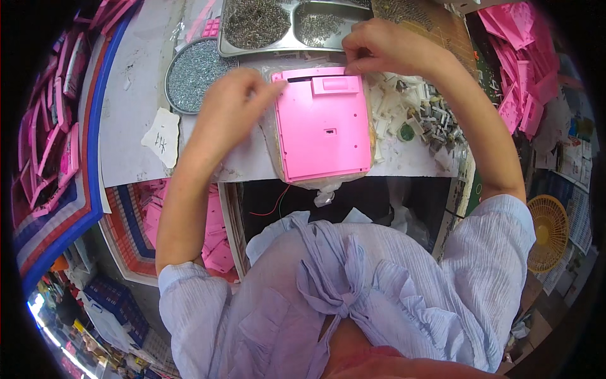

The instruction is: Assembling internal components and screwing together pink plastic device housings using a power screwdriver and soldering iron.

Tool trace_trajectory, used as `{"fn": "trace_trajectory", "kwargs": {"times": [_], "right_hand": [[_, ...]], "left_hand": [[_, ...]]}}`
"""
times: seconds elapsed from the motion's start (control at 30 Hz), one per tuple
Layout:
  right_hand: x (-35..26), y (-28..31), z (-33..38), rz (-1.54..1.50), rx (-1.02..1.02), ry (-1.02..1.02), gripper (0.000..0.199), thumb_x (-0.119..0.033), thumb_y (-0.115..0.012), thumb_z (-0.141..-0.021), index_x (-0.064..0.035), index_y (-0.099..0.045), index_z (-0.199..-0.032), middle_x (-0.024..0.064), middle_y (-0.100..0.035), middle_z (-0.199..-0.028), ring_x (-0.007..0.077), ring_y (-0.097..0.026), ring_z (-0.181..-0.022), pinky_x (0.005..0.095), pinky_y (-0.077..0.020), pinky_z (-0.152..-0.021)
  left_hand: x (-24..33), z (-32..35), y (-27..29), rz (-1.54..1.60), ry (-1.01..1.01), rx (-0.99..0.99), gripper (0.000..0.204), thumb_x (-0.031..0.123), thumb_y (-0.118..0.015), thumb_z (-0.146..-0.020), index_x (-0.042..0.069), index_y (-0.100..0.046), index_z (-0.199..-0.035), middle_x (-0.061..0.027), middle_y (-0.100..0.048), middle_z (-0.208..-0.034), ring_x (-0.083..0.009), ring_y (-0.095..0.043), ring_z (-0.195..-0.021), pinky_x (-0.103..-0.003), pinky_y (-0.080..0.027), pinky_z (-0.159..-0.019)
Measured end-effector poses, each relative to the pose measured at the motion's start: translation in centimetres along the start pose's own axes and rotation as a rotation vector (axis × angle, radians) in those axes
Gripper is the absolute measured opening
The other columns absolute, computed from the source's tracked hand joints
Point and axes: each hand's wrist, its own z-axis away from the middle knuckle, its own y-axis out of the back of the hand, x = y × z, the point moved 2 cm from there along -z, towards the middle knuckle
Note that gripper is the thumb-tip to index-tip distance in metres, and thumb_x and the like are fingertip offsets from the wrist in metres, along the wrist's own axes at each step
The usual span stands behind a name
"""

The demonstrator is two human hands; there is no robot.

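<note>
A flat pink plastic case (322,129) lies on a plastic-wrapped pad (273,142) at the table's front edge. Along its far edge runs a narrow pink strip (309,72), with a dark gap beneath part of it. A raised pink block (336,85) sits just below that strip. My left hand (233,104) has its thumb and finger closed at the case's far left corner. At the far right corner, my right hand (385,47) is curled in a pinch, its thumb by the strip's end; whatever is between the fingertips is hidden. Thin red and green wires (271,207) hang from the near edge.
Behind the case stands a metal compartment tray (291,44) of small springs and metal parts. A round dish of screws (196,72) is at left. Small white plastic parts (401,104) lie at right. Pink pieces (53,136) fill a striped bag; more (521,69) pile up far right.
</note>
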Motion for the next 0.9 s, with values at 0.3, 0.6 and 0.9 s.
{"fn": "trace_trajectory", "kwargs": {"times": [0.3,0.6,0.9], "right_hand": [[-3.0,-3.3,5.3,-0.211,0.488,0.180,0.009,-0.013,-0.080,-0.083,-0.0055,-0.075,-0.087,0.0059,-0.061,-0.074,0.0229,-0.058,-0.072,0.0355,-0.0464,-0.067],[-3.9,-10.1,7.3,-0.015,0.841,0.224,0.023,-0.011,-0.086,-0.074,-0.0047,-0.075,-0.092,0.0055,-0.065,-0.075,0.0231,-0.058,-0.072,0.0344,-0.0454,-0.065],[-3.6,-8.8,8.4,-0.034,0.807,0.221,0.031,-0.010,-0.085,-0.074,-0.0030,-0.076,-0.103,0.0082,-0.068,-0.084,0.0254,-0.062,-0.074,0.0356,-0.0487,-0.067]], "left_hand": [[-8.9,1.3,3.7,-0.558,-0.024,0.272,0.022,0.023,-0.073,-0.091,0.002,-0.070,-0.090,-0.0114,-0.067,-0.088,-0.0280,-0.066,-0.084,-0.038,-0.049,-0.075],[-8.0,0.9,3.6,-0.445,0.026,0.349,0.016,0.021,-0.072,-0.089,0.005,-0.071,-0.092,-0.0099,-0.067,-0.091,-0.0312,-0.065,-0.088,-0.043,-0.049,-0.078],[-8.4,0.8,3.1,-0.472,0.030,0.359,0.016,0.023,-0.069,-0.092,0.008,-0.074,-0.093,-0.0085,-0.070,-0.091,-0.0285,-0.068,-0.088,-0.043,-0.049,-0.080]]}}
